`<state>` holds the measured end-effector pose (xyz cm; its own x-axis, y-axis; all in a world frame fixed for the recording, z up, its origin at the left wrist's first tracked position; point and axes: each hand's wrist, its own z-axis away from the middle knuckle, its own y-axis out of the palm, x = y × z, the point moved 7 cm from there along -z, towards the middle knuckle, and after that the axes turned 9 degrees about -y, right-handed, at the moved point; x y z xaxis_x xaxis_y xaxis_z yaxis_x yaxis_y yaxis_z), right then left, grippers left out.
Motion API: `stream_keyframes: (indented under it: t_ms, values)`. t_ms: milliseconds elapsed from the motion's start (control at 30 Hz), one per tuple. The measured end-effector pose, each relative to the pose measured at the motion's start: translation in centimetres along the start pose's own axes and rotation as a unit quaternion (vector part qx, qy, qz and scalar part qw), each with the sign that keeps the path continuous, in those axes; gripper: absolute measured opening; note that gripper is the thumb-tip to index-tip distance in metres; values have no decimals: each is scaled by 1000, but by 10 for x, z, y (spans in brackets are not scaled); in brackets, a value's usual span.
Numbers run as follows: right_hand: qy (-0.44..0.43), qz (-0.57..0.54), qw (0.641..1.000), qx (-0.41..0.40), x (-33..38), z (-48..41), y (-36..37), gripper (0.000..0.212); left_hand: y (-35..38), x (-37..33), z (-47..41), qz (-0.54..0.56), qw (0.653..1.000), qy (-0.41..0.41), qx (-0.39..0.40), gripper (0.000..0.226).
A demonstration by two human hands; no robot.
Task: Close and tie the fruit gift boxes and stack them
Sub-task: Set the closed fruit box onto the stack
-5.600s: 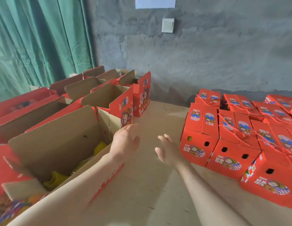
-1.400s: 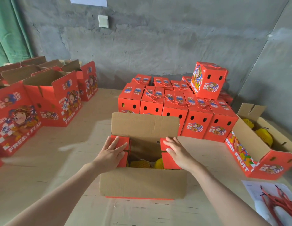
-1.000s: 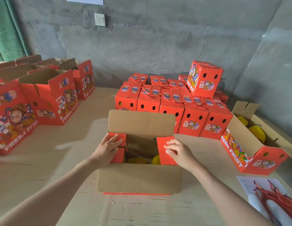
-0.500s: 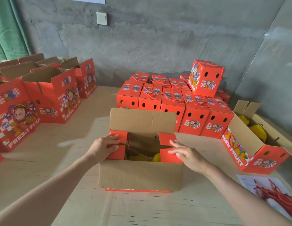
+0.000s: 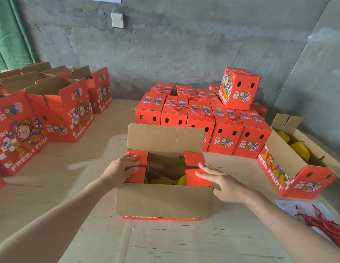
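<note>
An open red fruit gift box (image 5: 163, 200) stands in front of me on the wooden table, its brown front and back flaps upright. Yellow net-wrapped fruit (image 5: 161, 180) shows inside. My left hand (image 5: 121, 168) presses flat on the folded-in red left side flaps (image 5: 137, 164). My right hand (image 5: 222, 184) lies with straight fingers on the red right side flap (image 5: 195, 179). Behind the box sits a block of closed, cord-tied red boxes (image 5: 203, 118), with one more box (image 5: 239, 89) stacked on top.
Several open red boxes (image 5: 59, 109) line the left side of the table. Another open box (image 5: 298, 164) with yellow fruit lies at the right. Red cords (image 5: 317, 223) rest on a white sheet at the near right. A grey concrete wall stands behind.
Both hands have pushed the red side flaps down flatter over the fruit. My right hand slid outward toward the box's right edge.
</note>
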<state>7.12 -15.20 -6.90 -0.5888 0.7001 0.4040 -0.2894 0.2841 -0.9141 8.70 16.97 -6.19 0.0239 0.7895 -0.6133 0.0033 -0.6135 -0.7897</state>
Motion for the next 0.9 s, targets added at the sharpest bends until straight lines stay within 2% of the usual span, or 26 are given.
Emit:
stream_keyframes:
  t_ms: [133, 400, 533, 633, 767, 833, 900]
  values:
    - [-1, 8, 999, 48, -3, 3, 1, 83, -1, -2, -1, 5, 1000, 0, -4, 36]
    - [11, -16, 997, 74, -5, 1, -1, 89, -3, -1, 0, 29, 1000, 0, -4, 36]
    - [14, -61, 992, 112, -6, -2, -7, 90, -3, 2, 0, 78, 996, 2, 45, 34]
    - [12, -124, 983, 132, -7, -4, -10, 82, -5, 7, 1, 182, 976, -32, 111, 37]
    - [-2, -211, 971, 115, -7, -6, -12, 64, -8, 10, 2, 249, 962, -61, 93, 27]
    - [4, -285, 954, 97, -4, -5, -12, 66, -8, 9, 4, 236, 966, -60, 90, 22]
    - [16, -361, 929, 77, 1, -2, -11, 81, -9, 10, 4, 250, 961, -48, 105, 22]
